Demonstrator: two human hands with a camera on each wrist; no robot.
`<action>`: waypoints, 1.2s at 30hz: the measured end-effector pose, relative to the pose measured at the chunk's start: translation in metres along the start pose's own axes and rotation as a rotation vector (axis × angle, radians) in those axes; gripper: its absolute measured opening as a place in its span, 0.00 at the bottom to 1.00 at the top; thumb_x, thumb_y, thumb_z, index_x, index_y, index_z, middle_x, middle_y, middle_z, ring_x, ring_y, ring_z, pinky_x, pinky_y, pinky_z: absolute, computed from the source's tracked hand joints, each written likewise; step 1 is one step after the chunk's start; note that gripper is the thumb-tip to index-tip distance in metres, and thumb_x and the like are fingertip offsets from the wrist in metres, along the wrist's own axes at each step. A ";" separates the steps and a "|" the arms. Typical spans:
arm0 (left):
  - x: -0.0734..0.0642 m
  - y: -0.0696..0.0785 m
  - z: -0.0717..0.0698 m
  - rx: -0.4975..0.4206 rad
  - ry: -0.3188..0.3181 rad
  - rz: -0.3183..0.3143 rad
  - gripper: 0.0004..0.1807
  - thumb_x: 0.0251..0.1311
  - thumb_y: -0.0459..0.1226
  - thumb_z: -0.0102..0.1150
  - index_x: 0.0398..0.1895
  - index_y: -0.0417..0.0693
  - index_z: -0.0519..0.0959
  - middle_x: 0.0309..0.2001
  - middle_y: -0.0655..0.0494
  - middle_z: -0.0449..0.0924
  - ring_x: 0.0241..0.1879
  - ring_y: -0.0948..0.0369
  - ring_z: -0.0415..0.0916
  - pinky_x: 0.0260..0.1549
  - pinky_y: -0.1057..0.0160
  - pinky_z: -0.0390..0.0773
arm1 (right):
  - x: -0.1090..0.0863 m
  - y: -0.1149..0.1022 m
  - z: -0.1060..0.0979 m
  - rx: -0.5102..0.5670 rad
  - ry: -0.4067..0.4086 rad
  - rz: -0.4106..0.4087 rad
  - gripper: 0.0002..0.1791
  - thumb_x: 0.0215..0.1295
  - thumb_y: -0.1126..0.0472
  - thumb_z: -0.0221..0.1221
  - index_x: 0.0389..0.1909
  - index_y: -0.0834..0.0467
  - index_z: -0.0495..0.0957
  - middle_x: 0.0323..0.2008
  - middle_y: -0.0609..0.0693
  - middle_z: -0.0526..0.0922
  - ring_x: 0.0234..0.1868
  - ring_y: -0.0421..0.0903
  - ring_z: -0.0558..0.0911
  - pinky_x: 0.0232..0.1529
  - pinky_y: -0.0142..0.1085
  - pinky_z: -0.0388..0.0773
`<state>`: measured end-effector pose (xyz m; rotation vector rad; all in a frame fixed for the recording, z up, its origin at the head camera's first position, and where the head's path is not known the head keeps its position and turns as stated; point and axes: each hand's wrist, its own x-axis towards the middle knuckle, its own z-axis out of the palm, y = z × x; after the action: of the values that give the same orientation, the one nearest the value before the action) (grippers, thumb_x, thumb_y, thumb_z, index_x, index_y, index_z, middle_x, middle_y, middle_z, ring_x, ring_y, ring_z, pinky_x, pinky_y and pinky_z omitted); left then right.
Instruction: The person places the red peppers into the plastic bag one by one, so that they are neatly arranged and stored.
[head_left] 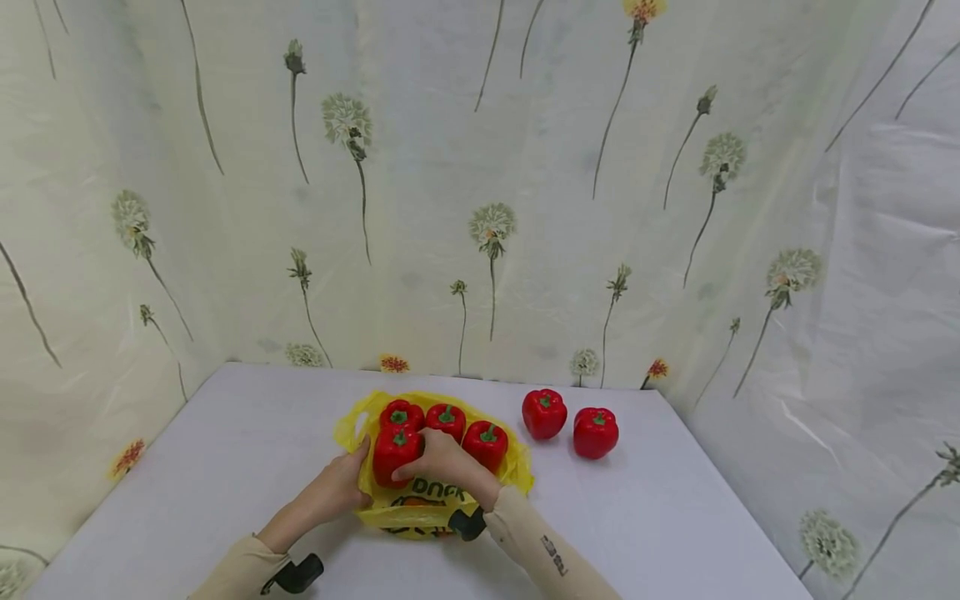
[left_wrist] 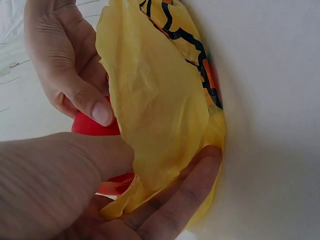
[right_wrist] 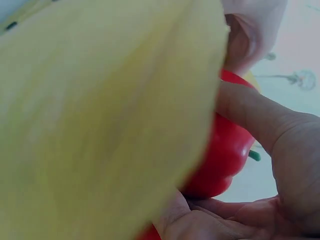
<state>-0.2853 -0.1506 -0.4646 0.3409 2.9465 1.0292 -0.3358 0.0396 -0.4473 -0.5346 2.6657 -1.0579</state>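
A yellow plastic bag (head_left: pixel 519 479) with dark lettering lies spread on the table, its mouth turned up. My right hand (head_left: pixel 450 461) grips a red bell pepper (head_left: pixel 395 450) at the bag's left side; in the right wrist view the thumb lies across this pepper (right_wrist: pixel 227 155). Behind and right of it sit several more red bell peppers (head_left: pixel 486 443) in the bag, green stems up. My left hand (head_left: pixel 347 482) holds the bag's left edge. In the left wrist view its thumb is inside the bag (left_wrist: pixel 155 90) and its fingers outside.
Two more red bell peppers (head_left: pixel 544 414) stand on the white table (head_left: pixel 645 517) right of the bag. A curtain (head_left: pixel 420 167) printed with dandelions hangs behind and along the table's sides. Dark wrist-worn devices (head_left: pixel 298 575) are on both forearms.
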 end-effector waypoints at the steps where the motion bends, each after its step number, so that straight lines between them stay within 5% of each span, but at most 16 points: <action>1: 0.000 0.000 0.000 0.000 0.001 0.001 0.51 0.37 0.25 0.73 0.68 0.23 0.56 0.60 0.30 0.71 0.47 0.49 0.76 0.44 0.52 0.80 | 0.000 0.000 0.001 -0.001 0.000 0.001 0.40 0.46 0.45 0.73 0.56 0.62 0.72 0.44 0.49 0.82 0.40 0.43 0.77 0.45 0.42 0.80; 15: 0.001 0.000 0.001 -0.005 -0.003 -0.012 0.51 0.39 0.25 0.72 0.69 0.25 0.56 0.60 0.32 0.72 0.46 0.50 0.76 0.43 0.52 0.81 | -0.001 0.004 0.003 0.011 -0.027 -0.016 0.28 0.46 0.46 0.73 0.45 0.57 0.80 0.33 0.43 0.83 0.34 0.42 0.76 0.36 0.35 0.77; 26: 0.000 -0.002 0.001 -0.032 -0.003 -0.010 0.51 0.40 0.24 0.72 0.70 0.25 0.55 0.63 0.31 0.69 0.47 0.50 0.75 0.42 0.53 0.81 | -0.007 0.007 -0.001 0.004 -0.059 0.003 0.26 0.46 0.45 0.73 0.41 0.56 0.78 0.31 0.48 0.80 0.33 0.44 0.75 0.31 0.36 0.74; 36: 0.001 -0.002 0.001 -0.041 0.005 -0.002 0.51 0.37 0.24 0.72 0.69 0.23 0.55 0.61 0.30 0.71 0.48 0.50 0.76 0.45 0.51 0.80 | -0.016 0.011 -0.009 0.005 -0.069 -0.013 0.36 0.46 0.46 0.73 0.54 0.62 0.76 0.48 0.55 0.83 0.44 0.46 0.79 0.46 0.45 0.80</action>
<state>-0.2871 -0.1515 -0.4669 0.3348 2.9253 1.0897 -0.3272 0.0592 -0.4476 -0.5780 2.6026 -1.0308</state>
